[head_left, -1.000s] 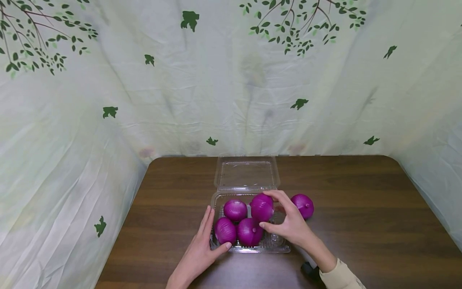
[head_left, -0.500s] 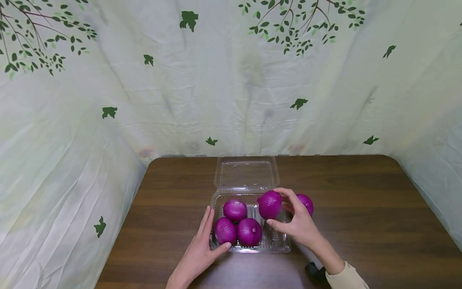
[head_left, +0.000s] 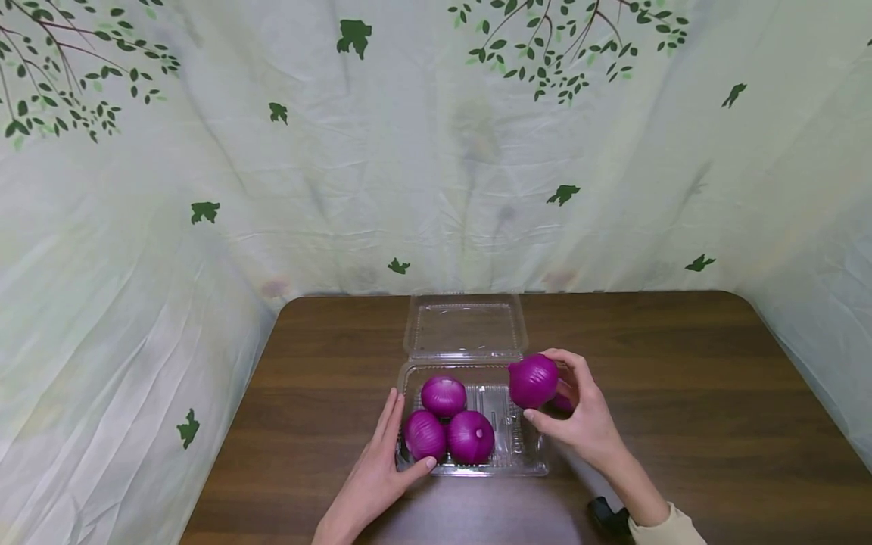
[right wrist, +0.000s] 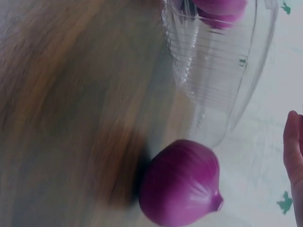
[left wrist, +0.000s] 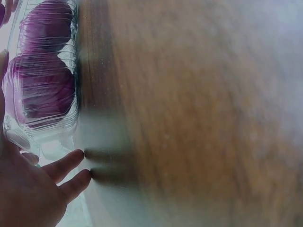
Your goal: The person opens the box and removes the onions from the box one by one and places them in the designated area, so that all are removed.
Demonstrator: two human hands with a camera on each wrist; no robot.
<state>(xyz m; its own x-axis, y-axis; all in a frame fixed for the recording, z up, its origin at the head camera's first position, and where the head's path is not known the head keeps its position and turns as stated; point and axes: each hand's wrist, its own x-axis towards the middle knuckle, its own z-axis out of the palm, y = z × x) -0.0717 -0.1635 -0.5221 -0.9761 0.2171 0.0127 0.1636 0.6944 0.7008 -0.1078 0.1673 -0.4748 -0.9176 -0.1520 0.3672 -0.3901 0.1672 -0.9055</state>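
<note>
A clear plastic clamshell container (head_left: 504, 465) stands on the table with its lid (head_left: 466, 325) folded back. Three purple onions lie in its left part: a rear onion (head_left: 443, 396), a left onion (head_left: 425, 435) and a front onion (head_left: 471, 437). My left hand (head_left: 375, 469) rests against the container's left side, fingers straight and thumb at the front rim. Over the right rim, my right hand (head_left: 586, 428) holds another onion (head_left: 533, 381) between thumb and fingers. Behind that hand one more onion (right wrist: 180, 184) sits on the table, mostly hidden in the head view.
The brown wooden table (head_left: 695, 409) reaches back to a pale cloth (head_left: 436, 151) printed with leaves. A dark object (head_left: 608, 518) shows at the right wrist, beside a cream sleeve (head_left: 668, 527).
My right hand has lifted the onion from the container's rear middle and carried it right, to the right rim. It now covers most of the table onion. My left hand has stayed put.
</note>
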